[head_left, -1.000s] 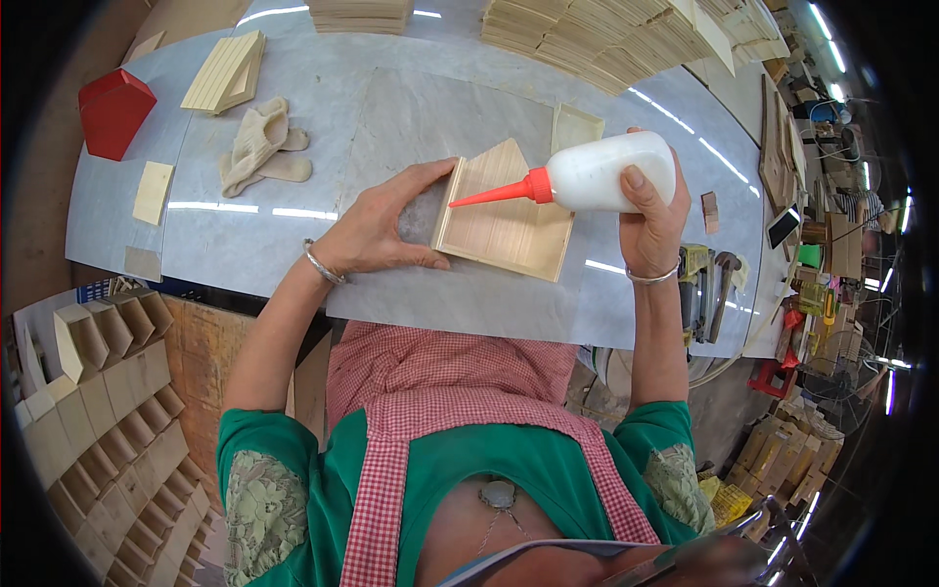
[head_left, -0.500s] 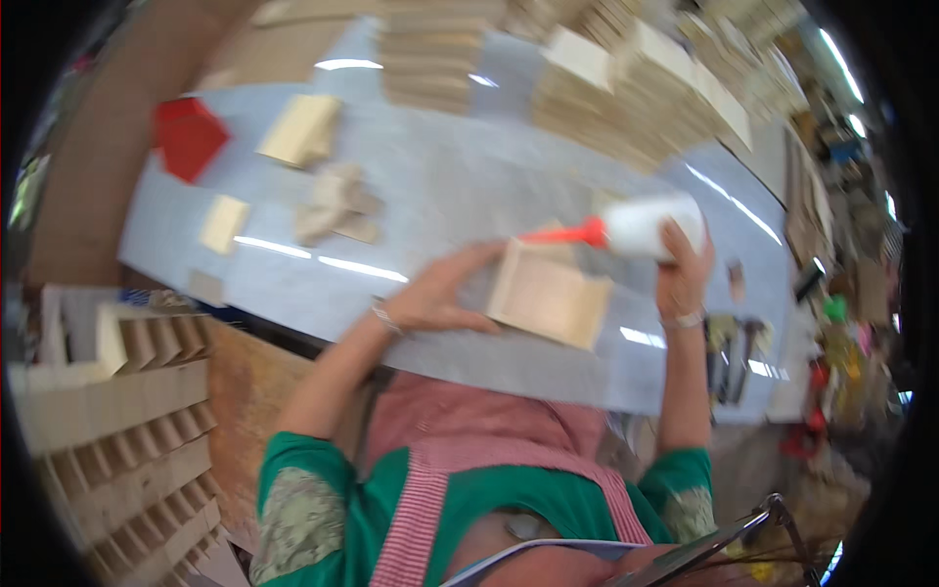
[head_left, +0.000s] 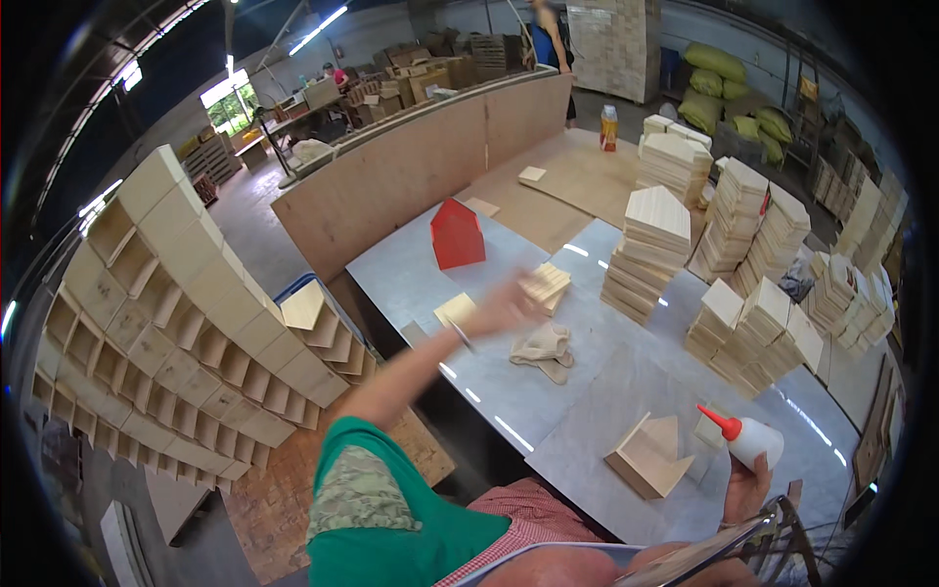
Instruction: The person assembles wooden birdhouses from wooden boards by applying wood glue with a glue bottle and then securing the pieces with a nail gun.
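My left hand [head_left: 504,305] is stretched out over the table, smeared by motion, beside a small stack of wooden pieces [head_left: 550,286]; its fingers are too blurred to read. Under it lie a square wooden piece [head_left: 456,309] and a crumpled pair of pale work gloves [head_left: 541,348]. My right hand [head_left: 747,489] is wrapped around a white glue bottle [head_left: 758,442] with a red nozzle, held tilted up to the left. Left of the bottle, an open house-shaped wooden frame [head_left: 649,462] rests on the table near me, touched by neither hand.
Tall stacks of house-shaped boards [head_left: 649,245] stand along the table's far right side. A red house-shaped piece [head_left: 457,235] is at the far left. Rows of assembled wooden boxes [head_left: 201,323] rise at my left. Beyond the table runs a wooden partition [head_left: 391,166], with a person [head_left: 550,44] behind it.
My left hand has let go of the wooden frame and moved out to the far left. The glue bottle stays in my right hand, its nozzle now clear of the frame. My view has swung left and up.
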A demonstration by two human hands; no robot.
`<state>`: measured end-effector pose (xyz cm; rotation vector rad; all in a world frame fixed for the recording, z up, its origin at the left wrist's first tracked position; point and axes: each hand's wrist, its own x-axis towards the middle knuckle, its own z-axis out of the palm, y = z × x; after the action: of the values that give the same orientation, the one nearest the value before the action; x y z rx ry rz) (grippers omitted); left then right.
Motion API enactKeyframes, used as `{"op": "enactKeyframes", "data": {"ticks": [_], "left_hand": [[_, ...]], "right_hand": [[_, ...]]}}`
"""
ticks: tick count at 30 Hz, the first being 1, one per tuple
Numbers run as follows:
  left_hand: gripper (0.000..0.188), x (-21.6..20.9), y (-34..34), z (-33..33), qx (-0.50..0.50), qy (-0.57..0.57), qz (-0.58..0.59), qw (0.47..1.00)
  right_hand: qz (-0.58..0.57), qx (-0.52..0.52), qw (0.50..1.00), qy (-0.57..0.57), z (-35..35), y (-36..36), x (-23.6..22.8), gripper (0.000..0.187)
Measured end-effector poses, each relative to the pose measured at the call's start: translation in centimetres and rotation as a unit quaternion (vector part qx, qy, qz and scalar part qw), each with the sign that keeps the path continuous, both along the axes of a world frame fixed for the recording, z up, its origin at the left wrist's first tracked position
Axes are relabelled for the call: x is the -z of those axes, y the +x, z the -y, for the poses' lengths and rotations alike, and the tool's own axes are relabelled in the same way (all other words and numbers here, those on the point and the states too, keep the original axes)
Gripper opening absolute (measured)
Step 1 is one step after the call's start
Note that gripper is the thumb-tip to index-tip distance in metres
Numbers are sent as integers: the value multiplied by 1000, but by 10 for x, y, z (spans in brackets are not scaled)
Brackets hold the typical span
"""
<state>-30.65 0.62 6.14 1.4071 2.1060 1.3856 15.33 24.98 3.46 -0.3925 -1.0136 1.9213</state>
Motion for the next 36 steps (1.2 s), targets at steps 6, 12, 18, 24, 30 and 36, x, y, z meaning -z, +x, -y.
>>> {"op": "enactKeyframes", "data": {"ticks": [6,12,18,24,30,36], "left_hand": [[86,-187,-153,130,-458,118,-67,879],[87,-194,-183,79,-434,-110,-91,889],[81,-185,-174,4,-413,-131,-135,891],[74,-144,-90,-40,-170,-96,-78,978],[102,14,52,0,117,-91,25,989],[115,72,144,-27,233,-88,98,964]], "right_hand": [[18,44,999,-1,-5,4,-1,58],[33,80,995,-50,1,-9,-7,57],[56,106,992,-48,8,15,-8,55],[18,63,995,-77,6,47,16,52],[86,105,991,-16,23,-8,-14,40],[215,95,971,45,52,-36,-38,47]]}}
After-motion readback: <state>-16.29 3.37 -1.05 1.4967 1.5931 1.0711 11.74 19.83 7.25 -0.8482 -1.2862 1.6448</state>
